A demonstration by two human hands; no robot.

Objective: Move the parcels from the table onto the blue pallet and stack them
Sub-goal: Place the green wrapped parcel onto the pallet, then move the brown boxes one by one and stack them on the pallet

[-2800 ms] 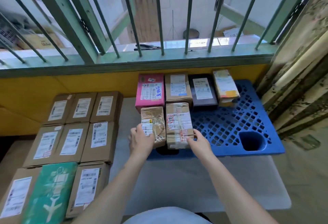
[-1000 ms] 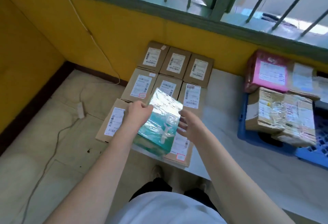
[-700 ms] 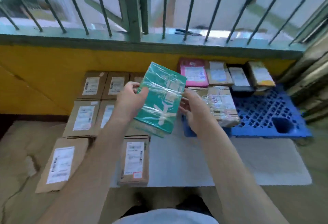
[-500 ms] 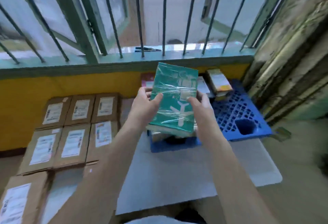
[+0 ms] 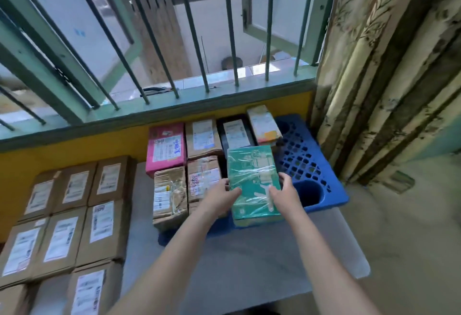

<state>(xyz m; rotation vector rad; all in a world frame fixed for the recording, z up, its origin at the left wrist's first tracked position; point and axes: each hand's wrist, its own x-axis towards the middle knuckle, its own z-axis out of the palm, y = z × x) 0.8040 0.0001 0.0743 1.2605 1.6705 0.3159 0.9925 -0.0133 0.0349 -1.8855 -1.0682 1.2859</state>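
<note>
A green parcel (image 5: 253,180) wrapped in shiny film lies on the front row of the blue pallet (image 5: 309,165), right of two taped brown parcels (image 5: 185,190). My left hand (image 5: 222,196) grips its left edge and my right hand (image 5: 283,193) its right edge. Behind it stand a pink parcel (image 5: 166,147), a brown parcel (image 5: 203,137), a black parcel (image 5: 235,132) and a cream-and-orange parcel (image 5: 263,123). Several brown cardboard parcels (image 5: 74,210) with white labels remain at the left.
A grey table surface (image 5: 249,259) stretches in front of the pallet. A yellow wall (image 5: 74,157) and a green barred window (image 5: 174,40) rise behind. A patterned curtain (image 5: 389,77) hangs at the right, close to the pallet's right side.
Both hands lifted the green parcel from the left group, carried it rightward and brought it down onto the pallet's front row. The view swung from left to right with it.
</note>
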